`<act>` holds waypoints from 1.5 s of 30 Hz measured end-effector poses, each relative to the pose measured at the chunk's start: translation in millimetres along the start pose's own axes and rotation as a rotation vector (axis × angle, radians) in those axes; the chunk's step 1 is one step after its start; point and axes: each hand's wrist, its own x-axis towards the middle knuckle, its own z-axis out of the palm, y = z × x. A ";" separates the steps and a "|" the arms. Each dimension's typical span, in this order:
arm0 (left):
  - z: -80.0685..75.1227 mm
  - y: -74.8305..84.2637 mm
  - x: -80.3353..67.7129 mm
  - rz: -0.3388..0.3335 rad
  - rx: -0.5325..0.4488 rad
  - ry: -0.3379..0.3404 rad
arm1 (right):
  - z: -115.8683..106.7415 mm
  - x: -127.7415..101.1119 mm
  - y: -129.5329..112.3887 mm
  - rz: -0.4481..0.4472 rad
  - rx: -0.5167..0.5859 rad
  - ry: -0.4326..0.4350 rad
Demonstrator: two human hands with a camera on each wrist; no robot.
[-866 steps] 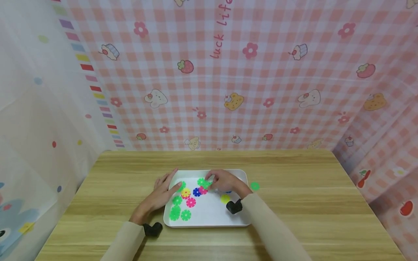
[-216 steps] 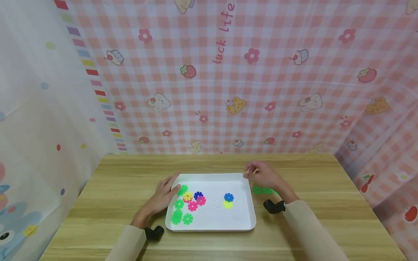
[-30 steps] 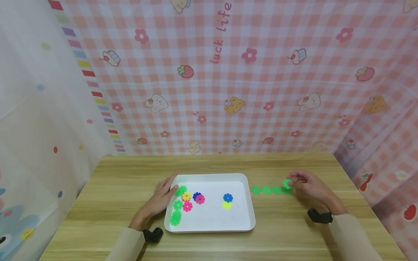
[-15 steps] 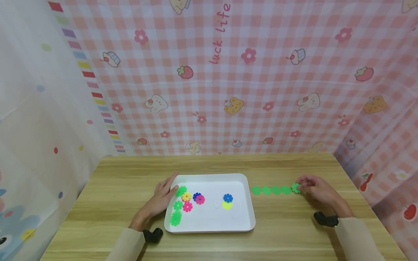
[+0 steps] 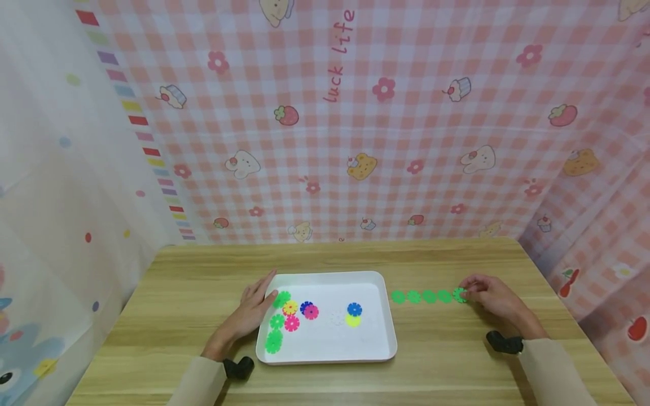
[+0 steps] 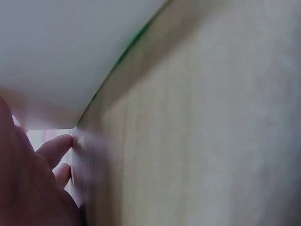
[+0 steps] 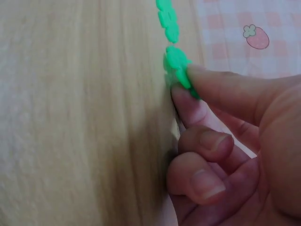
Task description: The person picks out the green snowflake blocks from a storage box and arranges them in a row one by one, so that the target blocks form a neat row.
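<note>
My right hand (image 5: 490,297) pinches the green snowflake disc (image 5: 460,294) at the row's (image 5: 421,296) right end, on the table (image 5: 457,349). Set it flat & in line w/ the others. Left hand (image 5: 249,313) flat, fingers relaxed, steadying the white tray (image 5: 376,338).

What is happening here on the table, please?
A person sits at a light wooden table. The right hand pinches a green plastic snowflake disc at the right end of a row of green discs lying on the wood. The left hand rests with straight fingers against the left edge of a white plastic tray, which holds more green, pink, yellow and blue discs.
</note>
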 end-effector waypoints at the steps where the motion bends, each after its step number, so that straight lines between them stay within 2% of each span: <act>1: 0.1 -0.2 -0.2 0.000 -0.002 0.000 | 0.5 -0.1 -0.3 0.001 -0.013 0.008; 13: 0.6 -1.2 0.6 -0.002 -0.012 0.005 | 4.4 1.4 -2.3 -0.031 -0.102 0.093; 23: 0.7 -0.5 -0.2 0.000 -0.015 0.005 | 6.4 3.0 1.2 -0.047 -0.109 0.108; 29: 0.6 -0.6 0.4 -0.007 -0.018 0.005 | 5.5 1.4 -4.5 -0.042 -0.120 0.107; 35: 1.3 -0.1 1.3 0.009 -0.011 0.013 | 10.6 5.6 -20.7 -0.057 -0.147 0.118; 45: 2.3 -2.7 2.5 0.039 0.003 0.025 | 40.0 30.4 -74.0 -0.102 -0.042 0.016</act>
